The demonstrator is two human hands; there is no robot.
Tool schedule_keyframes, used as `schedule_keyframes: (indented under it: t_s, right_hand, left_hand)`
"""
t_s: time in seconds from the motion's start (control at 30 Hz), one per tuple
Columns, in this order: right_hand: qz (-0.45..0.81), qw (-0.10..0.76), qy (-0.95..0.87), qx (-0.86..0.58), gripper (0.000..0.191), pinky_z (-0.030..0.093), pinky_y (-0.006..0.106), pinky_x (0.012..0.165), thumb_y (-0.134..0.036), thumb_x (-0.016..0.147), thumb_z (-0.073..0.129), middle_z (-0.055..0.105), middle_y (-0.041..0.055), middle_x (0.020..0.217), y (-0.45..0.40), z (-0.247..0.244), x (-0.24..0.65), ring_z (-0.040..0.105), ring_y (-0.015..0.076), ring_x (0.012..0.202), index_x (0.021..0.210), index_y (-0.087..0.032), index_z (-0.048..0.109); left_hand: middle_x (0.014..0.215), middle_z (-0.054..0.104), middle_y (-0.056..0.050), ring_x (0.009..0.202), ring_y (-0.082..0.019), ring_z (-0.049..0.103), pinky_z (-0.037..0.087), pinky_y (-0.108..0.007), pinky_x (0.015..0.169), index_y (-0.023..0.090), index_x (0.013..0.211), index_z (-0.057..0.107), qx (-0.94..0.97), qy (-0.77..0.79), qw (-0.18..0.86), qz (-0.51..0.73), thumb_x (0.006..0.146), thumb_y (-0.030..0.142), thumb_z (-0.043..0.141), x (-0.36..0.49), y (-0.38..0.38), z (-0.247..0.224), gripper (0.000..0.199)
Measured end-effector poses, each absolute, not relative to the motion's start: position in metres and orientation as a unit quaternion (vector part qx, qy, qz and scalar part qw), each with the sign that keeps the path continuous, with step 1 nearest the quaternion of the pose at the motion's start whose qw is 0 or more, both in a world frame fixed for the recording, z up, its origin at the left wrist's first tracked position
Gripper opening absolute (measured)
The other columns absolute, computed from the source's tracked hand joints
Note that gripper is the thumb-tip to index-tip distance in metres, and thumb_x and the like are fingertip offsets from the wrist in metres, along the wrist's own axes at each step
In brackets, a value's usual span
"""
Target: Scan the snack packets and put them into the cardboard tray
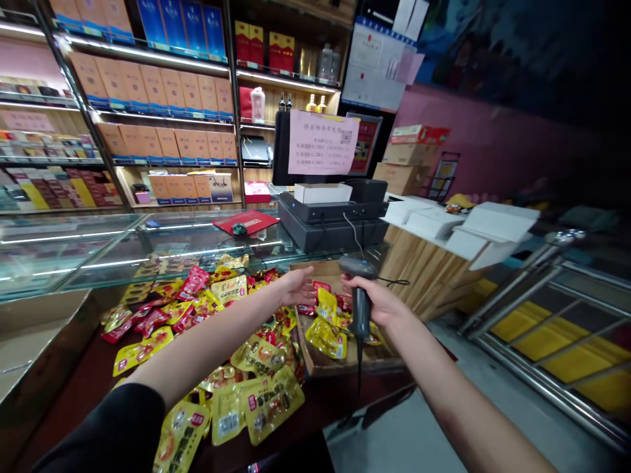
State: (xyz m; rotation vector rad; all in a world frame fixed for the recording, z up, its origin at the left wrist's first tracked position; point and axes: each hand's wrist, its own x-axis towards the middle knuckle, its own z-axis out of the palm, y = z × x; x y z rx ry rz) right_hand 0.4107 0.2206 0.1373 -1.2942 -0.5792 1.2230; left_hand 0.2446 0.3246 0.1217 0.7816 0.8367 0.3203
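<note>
My right hand (377, 299) is closed around the handle of a black barcode scanner (361, 305), whose cable hangs down below it. Fingers apart and holding nothing, my left hand (297, 287) reaches over the left edge of a shallow cardboard box (320, 362). Yellow and red snack packets (327, 338) lie inside that box, below the two hands. A large loose pile of yellow, gold and red packets (259, 355) covers the dark red table to its left, partly behind my left forearm.
An open cardboard box (46, 355) stands at the left. Behind are a glass counter (123, 246), a mouse (239, 229) on a red folder (256, 221), a cash drawer (330, 230) and a monitor (282, 148). Metal railing (517, 276) runs along the right.
</note>
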Motion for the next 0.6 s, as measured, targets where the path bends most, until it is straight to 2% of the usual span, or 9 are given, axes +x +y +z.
schedule_keyframes:
  t_s: [0.1,0.3,0.43,0.6]
  right_hand:
    - [0.532,0.594,-0.245,-0.552,0.022,0.049,0.022,0.051,-0.009,0.063,0.060,0.067,0.0052,0.076,0.220,0.135,0.409,0.059,0.0115,0.055,0.085,-0.015,0.064]
    - [0.596,0.547,-0.279,-0.518,0.019,0.052,0.024,0.063,-0.010,0.065,0.059,0.066,0.0077,0.080,0.238,0.132,0.361,0.062,0.0148,0.070,0.083,-0.013,0.064]
    - [0.653,0.496,-0.304,-0.485,0.014,0.051,0.024,0.062,-0.011,0.068,0.058,0.062,0.0043,0.067,0.262,0.130,0.308,0.059,0.0121,0.062,0.081,-0.013,0.062]
    - [0.688,0.443,-0.329,-0.472,0.013,0.047,0.022,0.053,-0.011,0.066,0.057,0.052,-0.0023,0.052,0.299,0.120,0.246,0.047,0.0081,0.045,0.078,-0.014,0.061]
  left_hand:
    - [0.121,0.050,-0.022,0.110,-0.030,0.052,0.048,-0.041,0.080,0.010,0.121,0.044,0.374,0.401,0.822,0.152,0.083,0.045,0.048,0.233,0.326,0.117,0.051]
    - [0.106,0.058,-0.017,0.097,-0.026,0.060,0.049,-0.039,0.081,0.011,0.108,0.051,0.365,0.402,0.815,0.204,0.085,0.042,0.047,0.146,0.333,0.119,0.039]
    - [0.106,0.058,-0.017,0.094,-0.026,0.062,0.051,-0.040,0.080,0.010,0.106,0.051,0.327,0.416,0.804,0.271,0.085,0.037,0.048,0.075,0.338,0.117,0.034]
    - [0.108,0.056,-0.019,0.096,-0.027,0.061,0.052,-0.042,0.079,0.010,0.110,0.049,0.283,0.463,0.773,0.329,0.084,0.038,0.049,0.008,0.340,0.107,0.038]
